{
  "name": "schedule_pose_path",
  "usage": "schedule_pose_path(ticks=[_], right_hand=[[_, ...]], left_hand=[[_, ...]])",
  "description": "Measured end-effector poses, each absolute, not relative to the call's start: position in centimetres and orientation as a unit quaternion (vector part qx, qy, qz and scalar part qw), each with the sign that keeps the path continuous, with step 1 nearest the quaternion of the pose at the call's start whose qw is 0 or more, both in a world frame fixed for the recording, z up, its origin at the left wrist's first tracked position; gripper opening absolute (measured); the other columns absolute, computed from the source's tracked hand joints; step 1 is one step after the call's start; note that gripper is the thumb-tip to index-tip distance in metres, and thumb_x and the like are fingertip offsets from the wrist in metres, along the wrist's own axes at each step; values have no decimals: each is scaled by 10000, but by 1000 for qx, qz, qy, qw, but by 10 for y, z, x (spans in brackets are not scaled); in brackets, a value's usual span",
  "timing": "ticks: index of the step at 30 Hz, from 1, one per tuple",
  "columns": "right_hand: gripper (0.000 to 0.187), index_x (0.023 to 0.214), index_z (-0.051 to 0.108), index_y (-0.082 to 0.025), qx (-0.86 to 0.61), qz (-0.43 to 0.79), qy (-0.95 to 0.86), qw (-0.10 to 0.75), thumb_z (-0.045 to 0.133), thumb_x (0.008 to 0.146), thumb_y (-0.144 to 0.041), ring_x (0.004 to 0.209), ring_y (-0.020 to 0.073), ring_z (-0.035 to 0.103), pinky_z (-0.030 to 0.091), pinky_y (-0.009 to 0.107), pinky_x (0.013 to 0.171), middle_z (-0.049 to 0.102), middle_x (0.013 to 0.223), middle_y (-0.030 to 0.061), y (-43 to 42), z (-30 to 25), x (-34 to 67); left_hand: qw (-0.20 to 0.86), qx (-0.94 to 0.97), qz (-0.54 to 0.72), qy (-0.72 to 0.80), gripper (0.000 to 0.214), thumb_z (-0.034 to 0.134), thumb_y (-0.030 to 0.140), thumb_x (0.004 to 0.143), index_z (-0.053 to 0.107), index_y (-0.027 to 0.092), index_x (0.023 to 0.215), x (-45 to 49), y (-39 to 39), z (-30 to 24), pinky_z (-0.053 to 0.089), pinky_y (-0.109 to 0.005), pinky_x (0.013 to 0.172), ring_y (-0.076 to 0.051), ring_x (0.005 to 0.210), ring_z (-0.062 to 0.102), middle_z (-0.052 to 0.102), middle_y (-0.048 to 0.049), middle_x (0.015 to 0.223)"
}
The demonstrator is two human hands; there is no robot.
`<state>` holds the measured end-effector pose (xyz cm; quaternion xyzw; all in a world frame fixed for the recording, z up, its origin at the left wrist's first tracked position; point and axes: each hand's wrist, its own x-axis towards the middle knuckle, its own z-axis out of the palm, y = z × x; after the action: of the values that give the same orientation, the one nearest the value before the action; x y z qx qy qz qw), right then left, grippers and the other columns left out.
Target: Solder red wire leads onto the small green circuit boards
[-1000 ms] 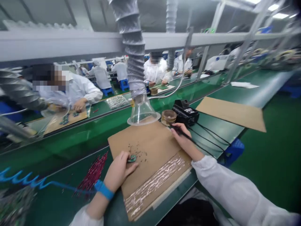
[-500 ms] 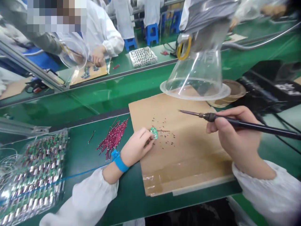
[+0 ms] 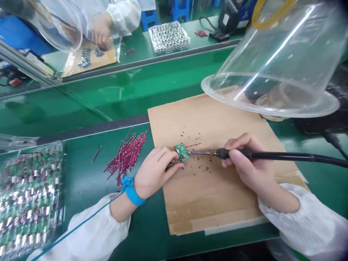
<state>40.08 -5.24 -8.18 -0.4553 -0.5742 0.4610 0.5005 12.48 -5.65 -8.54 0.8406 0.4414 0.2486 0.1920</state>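
My left hand [image 3: 154, 170] pinches a small green circuit board [image 3: 182, 152] against a brown cardboard sheet [image 3: 217, 195]. A blue wrist strap [image 3: 132, 190] with a blue cord circles that wrist. My right hand [image 3: 248, 165] grips a black soldering iron [image 3: 244, 155] like a pen; its metal tip touches the board's right edge. A thin red wire [image 3: 193, 145] lies by the board. Small dark specks dot the cardboard around it.
A pile of red wires [image 3: 126, 156] lies left of the cardboard. A tray of boards [image 3: 27, 199] sits far left. A clear fume hood [image 3: 274, 65] hangs over the right. Across the green conveyor [image 3: 114, 94], another person's hand [image 3: 100, 30] works beside a parts tray [image 3: 169, 36].
The camera has dropped and moved closer. My right hand has brought the soldering iron from raised above the cardboard down to the board. My left hand stays on the board.
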Motion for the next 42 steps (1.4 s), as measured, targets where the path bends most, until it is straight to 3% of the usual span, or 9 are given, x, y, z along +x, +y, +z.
schedule_pose_path(ticks=[6,25,42], right_hand=[[56,978,617,-258,-434,472,-623,447,666,951,-254,589,165,628,478,318,532,640,740,-1,-53,-80,406],[55,951,621,-268,-457,420,-662,420,671,941,-290,596,167,612,478,312,518,635,756,11,-52,-75,403],[53,951,618,-264,-452,413,-671,417,669,941,-276,587,160,622,488,296,511,641,764,9,-52,-75,403]], left_hand=[[221,831,261,439,203,656,364,979,557,187,963,124,-58,-81,446,-298,708,-168,787,534,599,-19,869],[251,827,256,432,127,529,291,1034,564,189,966,121,-56,-79,448,-315,719,-175,799,536,602,-32,870],[245,833,250,427,110,527,263,1034,565,188,963,122,-57,-77,443,-325,749,-178,808,549,626,-33,888]])
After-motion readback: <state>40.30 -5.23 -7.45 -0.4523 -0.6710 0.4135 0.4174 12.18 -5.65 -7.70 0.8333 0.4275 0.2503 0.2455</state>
